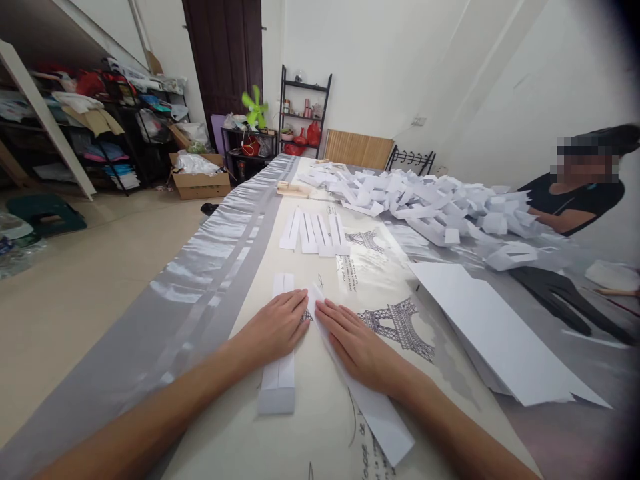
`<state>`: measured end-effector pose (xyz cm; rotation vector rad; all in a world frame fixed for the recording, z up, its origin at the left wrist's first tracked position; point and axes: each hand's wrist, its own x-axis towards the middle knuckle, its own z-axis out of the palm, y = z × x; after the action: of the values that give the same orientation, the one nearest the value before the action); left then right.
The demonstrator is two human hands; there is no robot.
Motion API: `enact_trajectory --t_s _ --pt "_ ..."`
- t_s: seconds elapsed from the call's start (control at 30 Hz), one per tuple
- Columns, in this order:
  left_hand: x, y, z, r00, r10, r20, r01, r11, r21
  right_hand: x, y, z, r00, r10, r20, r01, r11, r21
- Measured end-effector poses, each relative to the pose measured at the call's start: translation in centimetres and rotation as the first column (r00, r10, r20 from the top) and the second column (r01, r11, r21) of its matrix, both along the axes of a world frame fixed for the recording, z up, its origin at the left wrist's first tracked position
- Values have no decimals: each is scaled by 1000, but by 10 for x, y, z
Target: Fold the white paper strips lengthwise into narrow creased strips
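My left hand (286, 325) lies flat across a folded white paper strip (279, 390), its fingertips reaching to the edge of a second strip. That second folded paper strip (383, 423) slants toward me, and my right hand (357, 340) rests flat on it with fingers stretched out. Neither hand is closed around anything. Farther up the table, several finished-looking strips (315, 233) with dark slit lines lie side by side. To the right sits a stack of white paper sheets (500, 333).
A heap of folded white paper (425, 197) covers the table's far right. Black scissors-like handles (555, 300) lie beyond the sheets. A co-worker (575, 200) sits at the right. A small wooden block (294, 189) stands at the far end of the printed cloth (220, 427).
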<state>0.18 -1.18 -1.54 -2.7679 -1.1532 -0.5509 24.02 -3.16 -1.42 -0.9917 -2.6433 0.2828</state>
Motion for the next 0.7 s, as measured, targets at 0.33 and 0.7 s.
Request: enact_trajectory --t_s 0.33,0.7 --pt "6 11 10 1000 -15 9 15 999 -34 -6 -6 -2 995 -36 92 25 993 115" --pt "19 5 12 984 52 -170 -34 994 106 -5 -16 -2 986 -145 87 127 974 189"
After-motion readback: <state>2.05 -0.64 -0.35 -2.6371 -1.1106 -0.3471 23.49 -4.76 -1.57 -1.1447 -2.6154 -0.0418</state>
